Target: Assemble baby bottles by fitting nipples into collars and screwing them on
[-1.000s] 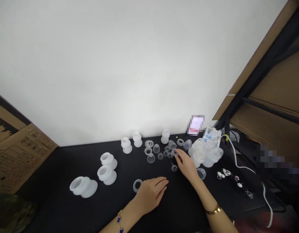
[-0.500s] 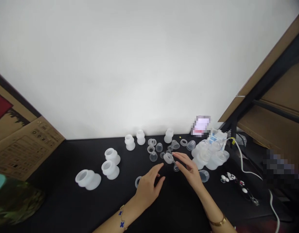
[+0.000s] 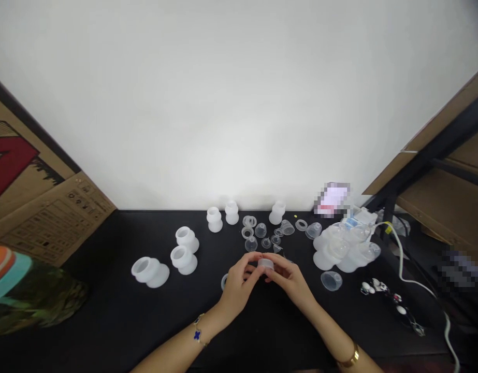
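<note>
My left hand (image 3: 235, 284) and my right hand (image 3: 295, 282) meet over the black table, fingertips closed around a small translucent white screw ring (image 3: 266, 263). The fingers cover part of its rim. A pale ring (image 3: 223, 281) lies by my left hand, partly hidden behind it. Just beyond my hands are clear domed caps (image 3: 261, 230), loose rings (image 3: 247, 232) and thin clear teat-like pieces (image 3: 276, 239). Open white squat bottles (image 3: 184, 260) stand to the left, with another white bottle (image 3: 277, 213) by the wall. A clear domed cap (image 3: 331, 281) lies right of my right hand.
Capped bottles (image 3: 332, 251) cluster at right beside a blue-and-white pack (image 3: 357, 220). A blurred-out phone (image 3: 332, 199) leans by the wall. A white cable (image 3: 409, 280) and a beaded strand (image 3: 394, 300) lie farther right. Cardboard (image 3: 68, 217) and a large jar (image 3: 32, 295) stand left.
Both hands have come together, and the white ring, earlier at my right fingertips, is now nearer me between them. The whole view has shifted slightly.
</note>
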Action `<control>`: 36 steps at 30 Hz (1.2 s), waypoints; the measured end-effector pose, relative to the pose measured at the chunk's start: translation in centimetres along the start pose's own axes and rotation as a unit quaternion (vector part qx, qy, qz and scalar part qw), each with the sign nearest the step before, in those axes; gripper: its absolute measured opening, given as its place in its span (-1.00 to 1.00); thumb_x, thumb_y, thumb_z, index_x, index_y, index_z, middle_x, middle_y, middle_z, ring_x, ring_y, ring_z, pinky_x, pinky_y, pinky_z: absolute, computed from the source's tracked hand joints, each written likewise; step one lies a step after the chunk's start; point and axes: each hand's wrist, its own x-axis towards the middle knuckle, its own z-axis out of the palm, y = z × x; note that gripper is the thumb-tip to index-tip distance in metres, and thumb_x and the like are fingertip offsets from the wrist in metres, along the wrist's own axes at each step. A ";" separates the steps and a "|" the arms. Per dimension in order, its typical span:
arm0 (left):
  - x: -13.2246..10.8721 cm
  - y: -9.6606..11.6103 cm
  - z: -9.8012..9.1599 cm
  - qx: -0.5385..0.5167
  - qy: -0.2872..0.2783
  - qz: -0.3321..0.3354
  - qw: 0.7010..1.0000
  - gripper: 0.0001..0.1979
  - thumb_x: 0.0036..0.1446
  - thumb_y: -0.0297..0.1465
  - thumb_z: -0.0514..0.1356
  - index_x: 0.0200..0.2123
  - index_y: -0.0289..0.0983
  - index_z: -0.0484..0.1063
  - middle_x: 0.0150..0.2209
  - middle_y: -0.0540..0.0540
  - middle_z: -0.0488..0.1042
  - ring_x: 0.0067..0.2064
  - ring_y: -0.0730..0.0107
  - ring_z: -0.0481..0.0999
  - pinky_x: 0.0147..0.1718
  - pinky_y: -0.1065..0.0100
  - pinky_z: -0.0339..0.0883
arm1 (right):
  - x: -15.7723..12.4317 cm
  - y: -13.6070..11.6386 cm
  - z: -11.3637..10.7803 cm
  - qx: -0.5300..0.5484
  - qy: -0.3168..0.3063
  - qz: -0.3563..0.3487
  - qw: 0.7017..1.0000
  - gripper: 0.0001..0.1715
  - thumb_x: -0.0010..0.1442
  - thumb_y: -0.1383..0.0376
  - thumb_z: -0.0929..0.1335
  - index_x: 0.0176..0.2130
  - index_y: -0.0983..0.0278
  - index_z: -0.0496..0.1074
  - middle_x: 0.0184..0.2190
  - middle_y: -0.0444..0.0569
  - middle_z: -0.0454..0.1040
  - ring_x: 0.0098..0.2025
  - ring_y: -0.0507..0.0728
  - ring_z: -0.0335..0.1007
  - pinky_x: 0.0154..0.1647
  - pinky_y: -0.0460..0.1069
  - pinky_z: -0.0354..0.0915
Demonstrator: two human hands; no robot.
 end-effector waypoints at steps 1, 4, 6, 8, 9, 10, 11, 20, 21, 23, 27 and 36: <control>0.0 -0.1 0.0 -0.025 0.000 -0.013 1.000 -0.67 0.27 -0.20 0.20 0.04 -0.19 0.42 -0.03 -0.12 0.55 -0.16 0.28 0.62 -0.20 0.25 0.59 | 0.0 0.0 0.1 0.005 0.003 0.010 1.000 -0.56 0.12 0.10 0.51 0.01 0.10 0.59 0.05 0.01 0.53 -0.03 0.27 0.51 -0.18 0.08 0.51; 0.1 -0.5 0.2 -0.087 0.009 -0.037 0.995 -0.64 0.24 -0.18 0.23 0.04 -0.22 0.40 -0.06 -0.13 0.52 -0.18 0.28 0.62 -0.26 0.28 0.60 | 0.1 -0.4 0.0 0.016 0.010 0.028 0.999 -0.58 0.10 0.07 0.52 -0.06 0.16 0.63 0.01 0.01 0.56 -0.08 0.25 0.52 -0.21 0.06 0.50; 0.2 -0.6 0.3 -0.115 0.019 -0.047 0.992 -0.62 0.21 -0.16 0.24 0.01 -0.23 0.39 -0.07 -0.13 0.51 -0.20 0.29 0.61 -0.31 0.30 0.60 | 0.0 -0.8 0.0 0.022 0.002 0.039 0.999 -0.58 0.10 0.05 0.52 -0.07 0.17 0.64 0.02 0.02 0.56 -0.07 0.26 0.52 -0.18 0.07 0.49; 0.4 -0.5 0.3 -0.139 0.028 -0.057 0.988 -0.60 0.18 -0.15 0.26 0.00 -0.23 0.39 -0.06 -0.14 0.50 -0.21 0.30 0.61 -0.34 0.30 0.60 | 0.0 -1.1 -0.1 0.034 -0.006 0.056 0.998 -0.55 0.12 0.04 0.51 -0.04 0.18 0.63 0.01 0.04 0.58 -0.04 0.28 0.52 -0.12 0.10 0.47; 0.5 -0.4 0.3 -0.149 0.031 -0.062 0.986 -0.59 0.16 -0.15 0.28 -0.01 -0.23 0.38 -0.05 -0.15 0.49 -0.22 0.30 0.61 -0.34 0.30 0.60 | 0.0 -1.2 -0.2 0.043 -0.006 0.065 0.997 -0.54 0.13 0.04 0.50 -0.02 0.19 0.62 -0.01 0.06 0.59 -0.02 0.28 0.52 -0.09 0.11 0.46; 0.6 -0.3 0.3 -0.158 0.034 -0.067 0.985 -0.58 0.12 -0.16 0.31 -0.02 -0.23 0.38 -0.04 -0.15 0.49 -0.23 0.31 0.60 -0.34 0.30 0.59 | 0.0 -1.2 -0.2 0.054 -0.004 0.074 0.996 -0.52 0.13 0.05 0.51 0.00 0.20 0.61 -0.03 0.07 0.61 -0.01 0.29 0.52 -0.06 0.12 0.45; 0.7 -0.3 0.2 -0.165 0.037 -0.071 0.983 -0.57 0.08 -0.17 0.35 -0.05 -0.24 0.39 -0.04 -0.15 0.49 -0.24 0.33 0.60 -0.35 0.31 0.59 | 0.0 -1.1 -0.3 0.066 -0.001 0.082 0.994 -0.50 0.12 0.06 0.52 0.01 0.21 0.61 -0.05 0.08 0.62 0.00 0.29 0.51 -0.03 0.12 0.43; 1.1 0.2 0.0 -0.141 0.032 -0.068 0.987 -0.70 0.02 -0.21 0.39 -0.36 -0.29 0.42 -0.36 -0.02 0.50 -0.29 0.33 0.57 -0.33 0.34 0.55 | 0.1 -0.7 -0.7 0.121 0.029 0.102 0.987 -0.55 0.05 0.14 0.57 -0.06 0.23 0.64 -0.04 0.07 0.62 0.02 0.27 0.51 0.04 0.11 0.38; 1.1 0.2 0.0 -0.142 0.032 -0.068 0.987 -0.70 0.02 -0.21 0.40 -0.35 -0.29 0.42 -0.36 -0.01 0.49 -0.29 0.33 0.57 -0.34 0.34 0.55 | 0.1 -0.7 -0.7 0.119 0.034 0.100 0.987 -0.56 0.05 0.15 0.57 -0.06 0.23 0.64 -0.04 0.07 0.62 0.01 0.28 0.51 0.04 0.11 0.37; 1.1 0.2 0.0 -0.146 0.034 -0.066 0.987 -0.70 0.01 -0.22 0.40 -0.31 -0.28 0.43 -0.34 -0.01 0.48 -0.29 0.34 0.56 -0.34 0.34 0.55 | 0.2 -0.6 -0.7 0.119 0.052 0.094 0.987 -0.56 0.04 0.15 0.58 -0.07 0.24 0.64 -0.06 0.07 0.63 -0.01 0.29 0.52 0.04 0.13 0.38; 1.0 0.3 0.0 -0.137 0.027 -0.059 0.988 -0.72 0.05 -0.21 0.37 -0.28 -0.27 0.46 -0.32 -0.03 0.48 -0.27 0.32 0.55 -0.32 0.33 0.54 | 0.4 -0.3 -0.7 0.126 0.084 0.082 0.985 -0.56 -0.01 0.15 0.59 -0.13 0.26 0.65 -0.10 0.08 0.63 -0.05 0.29 0.53 0.02 0.15 0.40; 1.0 0.6 0.2 -0.185 0.005 -0.068 0.980 -0.73 -0.03 -0.25 0.43 -0.37 -0.30 0.49 -0.38 -0.03 0.50 -0.32 0.35 0.53 -0.37 0.37 0.52 | 0.4 0.0 -0.9 0.164 0.100 0.104 0.976 -0.67 -0.01 0.19 0.60 -0.24 0.27 0.63 -0.23 -0.02 0.57 -0.20 0.14 0.49 -0.15 0.02 0.44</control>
